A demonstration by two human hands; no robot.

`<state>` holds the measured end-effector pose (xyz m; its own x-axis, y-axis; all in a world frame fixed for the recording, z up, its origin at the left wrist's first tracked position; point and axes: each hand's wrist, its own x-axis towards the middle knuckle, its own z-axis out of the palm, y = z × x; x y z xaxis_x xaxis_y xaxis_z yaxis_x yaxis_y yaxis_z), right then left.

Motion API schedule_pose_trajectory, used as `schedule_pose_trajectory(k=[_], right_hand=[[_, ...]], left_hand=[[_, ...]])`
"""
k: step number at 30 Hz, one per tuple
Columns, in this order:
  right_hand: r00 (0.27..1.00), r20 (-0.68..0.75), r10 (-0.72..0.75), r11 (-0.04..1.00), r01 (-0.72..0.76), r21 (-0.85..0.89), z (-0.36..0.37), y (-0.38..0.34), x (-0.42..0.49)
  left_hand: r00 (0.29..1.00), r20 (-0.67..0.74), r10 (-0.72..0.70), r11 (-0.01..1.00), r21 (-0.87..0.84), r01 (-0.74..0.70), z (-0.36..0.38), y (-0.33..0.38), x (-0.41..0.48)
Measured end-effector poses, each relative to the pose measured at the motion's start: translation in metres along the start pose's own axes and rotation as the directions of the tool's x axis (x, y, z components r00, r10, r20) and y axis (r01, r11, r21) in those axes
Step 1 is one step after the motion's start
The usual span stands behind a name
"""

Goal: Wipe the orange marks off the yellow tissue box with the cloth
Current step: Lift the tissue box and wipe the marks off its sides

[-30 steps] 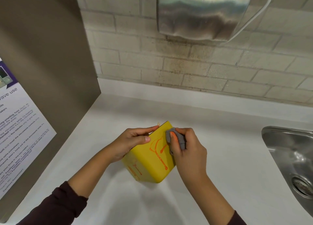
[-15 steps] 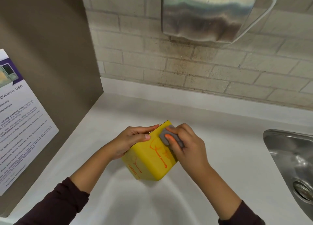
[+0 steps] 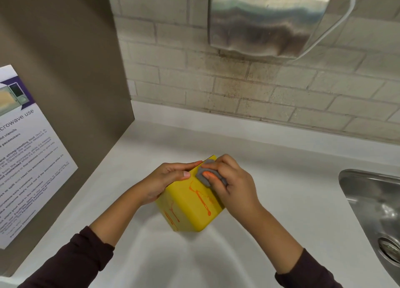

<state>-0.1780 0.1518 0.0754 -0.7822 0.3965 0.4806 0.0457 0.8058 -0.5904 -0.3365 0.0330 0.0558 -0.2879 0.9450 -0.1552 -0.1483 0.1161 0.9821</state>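
A smooth, matt white counter (image 3: 281,201) carried a yellow tissue box (image 3: 190,209) with a faintly satin finish, streaked with glossy orange marks (image 3: 202,198). A soft grey cloth (image 3: 204,176) pressed against it. At right sat a brushed stainless-steel sink (image 3: 372,201); on the far rough, stained brick wall (image 3: 238,88) hung a shiny metal dryer (image 3: 268,21). A glossy paper notice (image 3: 28,157) hung at left.

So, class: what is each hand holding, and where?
Left hand grips the box by its upper left side; right hand pinches the cloth against its top corner.
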Motion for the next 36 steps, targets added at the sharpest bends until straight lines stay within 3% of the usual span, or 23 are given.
schedule_pose_trajectory(k=[5,11,19,25,32,36], right_hand=[[0.978,0.181,-0.107,0.994,0.105,0.016,-0.008,0.002,-0.009],[0.998,0.064,0.015,0.999,-0.018,0.051,-0.004,-0.001,0.004],[0.953,0.253,-0.168,0.981,0.135,0.142,-0.013,-0.002,-0.001],[0.993,0.103,-0.056,0.994,0.046,0.104,-0.004,-0.003,0.009],[0.949,0.254,-0.186,0.973,0.141,0.185,-0.011,0.0,-0.005],[0.994,0.098,-0.055,0.993,0.044,0.107,-0.012,0.008,0.006]], left_hand=[[1.0,0.015,0.0,1.0,0.023,0.0,0.001,-0.001,0.001],[1.0,-0.024,0.016,1.0,-0.019,-0.016,0.004,-0.001,0.0],[1.0,-0.018,0.014,1.0,-0.012,-0.014,0.003,-0.001,0.001],[0.999,-0.033,0.016,0.999,-0.035,-0.017,0.0,-0.001,0.0],[0.999,-0.033,0.022,0.998,-0.05,-0.024,0.001,-0.001,0.0],[0.999,-0.052,0.013,0.999,-0.045,-0.015,0.0,0.0,-0.001]])
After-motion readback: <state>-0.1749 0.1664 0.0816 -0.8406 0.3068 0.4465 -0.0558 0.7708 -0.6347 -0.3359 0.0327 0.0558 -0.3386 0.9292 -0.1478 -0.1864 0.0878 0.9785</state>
